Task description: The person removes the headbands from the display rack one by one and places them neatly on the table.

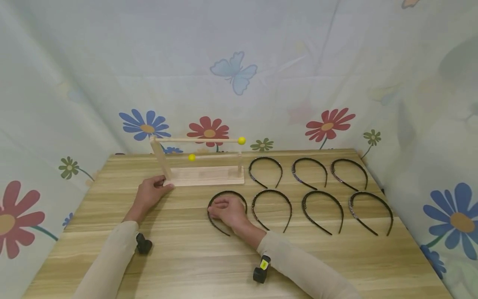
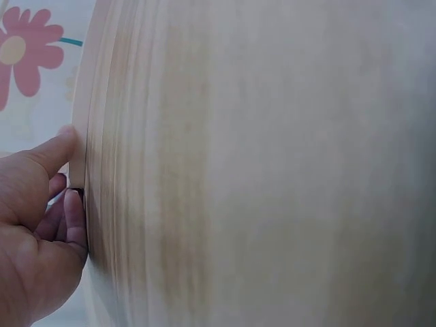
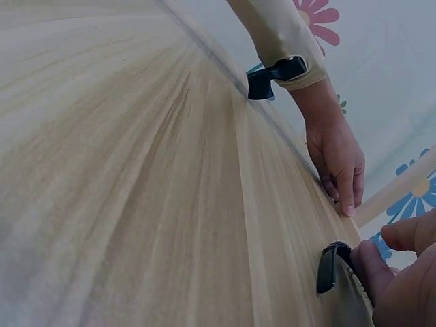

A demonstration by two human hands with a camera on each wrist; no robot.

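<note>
My left hand (image 1: 151, 193) holds the left end of a light wooden stand (image 1: 205, 176), its thumb near the base's front corner. In the left wrist view, the fingers of that hand (image 2: 51, 211) are bent at the wooden edge. The stand has two posts, each with a horizontal rod tipped by a yellow ball. Nearer the front, my right hand (image 1: 229, 211) pinches the left side of a black headband (image 1: 226, 192) lying on the table. The right wrist view shows its fingers against the headband (image 3: 328, 269); part of the grip is hidden there.
Several more black headbands lie in two rows to the right, including one beside my right hand (image 1: 291, 207) and one at the back (image 1: 266, 158). Some carry shiny decoration on one side. A flowered cloth (image 1: 276, 104) hangs behind the wooden table (image 1: 179, 257).
</note>
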